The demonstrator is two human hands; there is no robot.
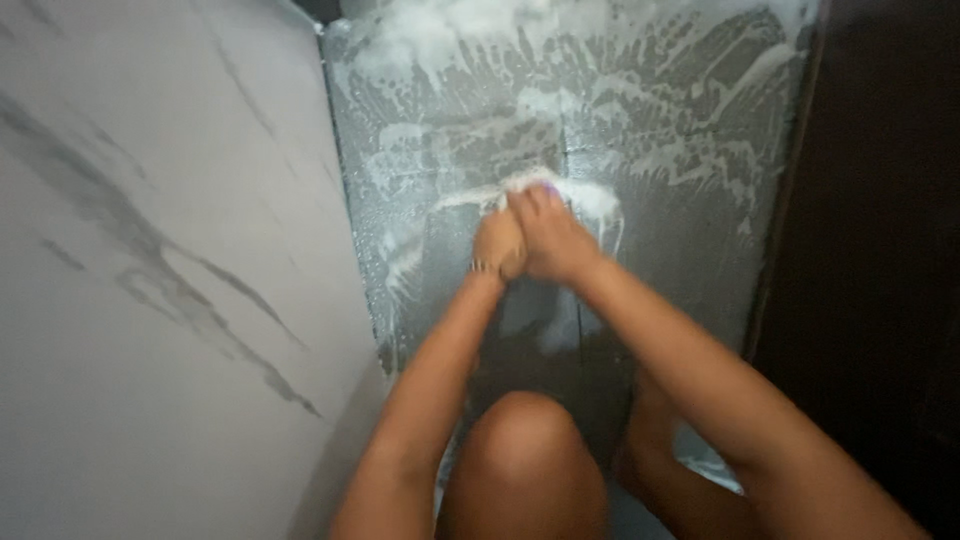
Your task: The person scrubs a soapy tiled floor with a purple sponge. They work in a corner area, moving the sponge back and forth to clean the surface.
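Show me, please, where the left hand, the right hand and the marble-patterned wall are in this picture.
left hand (pixel 497 245), head view, on its back near the wrist.
right hand (pixel 552 238), head view, on its back.
marble-patterned wall (pixel 150 250), head view, on its bare veined face.

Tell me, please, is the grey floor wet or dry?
Wet: white soapy foam streaks the grey floor around both hands.

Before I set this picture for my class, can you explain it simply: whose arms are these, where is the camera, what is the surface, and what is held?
The camera sits on a person's head and looks down, so the arms are the wearer's own. The left hand and right hand press together on something white and sudsy; the blur hides what it is. Under them lies a dark wet floor streaked with white foam. A pale marbled wall stands at the left. A bare knee shows below.
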